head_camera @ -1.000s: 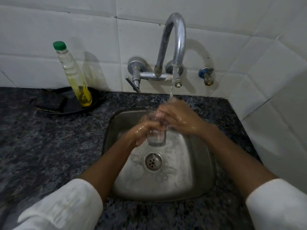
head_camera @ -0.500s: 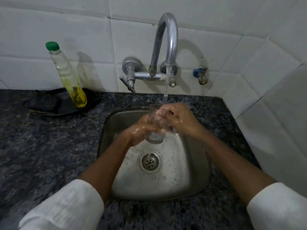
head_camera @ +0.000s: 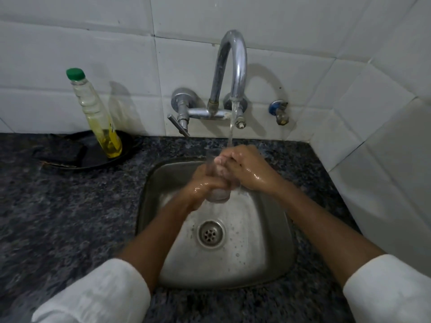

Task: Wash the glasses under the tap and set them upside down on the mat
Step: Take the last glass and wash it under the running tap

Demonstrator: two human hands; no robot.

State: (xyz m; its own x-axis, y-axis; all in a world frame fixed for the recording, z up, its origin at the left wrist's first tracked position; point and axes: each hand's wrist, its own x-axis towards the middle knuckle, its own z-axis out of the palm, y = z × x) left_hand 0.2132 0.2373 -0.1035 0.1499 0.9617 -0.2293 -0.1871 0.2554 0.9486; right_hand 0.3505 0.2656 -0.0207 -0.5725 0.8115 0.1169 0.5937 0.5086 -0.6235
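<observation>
A clear drinking glass (head_camera: pixel 218 194) stands upright in the air over the steel sink (head_camera: pixel 275 248), right under the running stream from the curved chrome tap (head_camera: pixel 234 66). My left hand (head_camera: pixel 203 185) is wrapped around the glass's lower side. My right hand (head_camera: pixel 247 169) covers its rim, with fingers curled into the opening. Both hands are wet and hide most of the glass. No mat is in view.
A bottle of yellow liquid with a green cap (head_camera: pixel 98 115) stands on a black plate (head_camera: pixel 93 157) with a dark sponge, at the back left of the speckled granite counter (head_camera: pixel 58 217). White tiled walls close the back and right. A small blue valve (head_camera: pixel 278 111) juts from the wall.
Both hands have kept hold of the glass under the stream, shifting slightly against each other on it. The view has moved a little.
</observation>
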